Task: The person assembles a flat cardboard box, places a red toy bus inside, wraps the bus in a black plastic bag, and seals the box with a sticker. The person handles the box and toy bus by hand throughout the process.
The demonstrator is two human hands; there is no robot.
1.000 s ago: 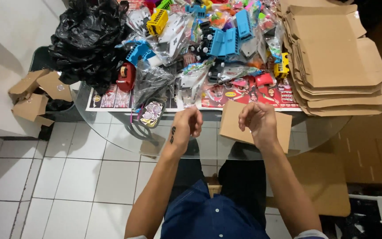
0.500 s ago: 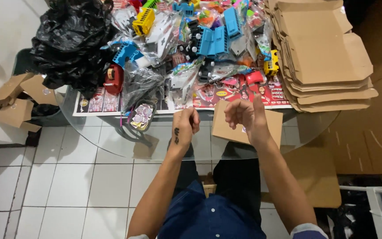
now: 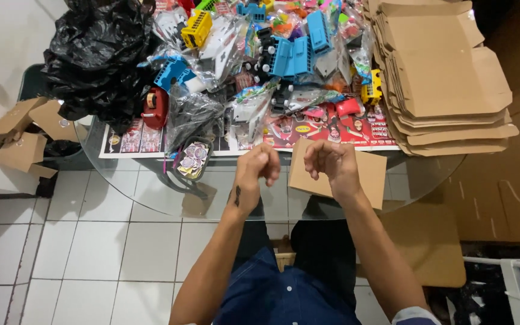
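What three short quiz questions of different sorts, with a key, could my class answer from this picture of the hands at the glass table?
1. True or false: the left hand is gripping the red tape dispenser.
2. Which thing lies under the right hand? A) the black bag B) the cardboard sheet C) the yellow toy
3. Fill in: the stack of flat boxes sits at the table's far ____ corner, as the person sees it.

Key
1. False: both hands are raised above the glass table, fingers curled, apart from the dispenser.
2. B
3. right
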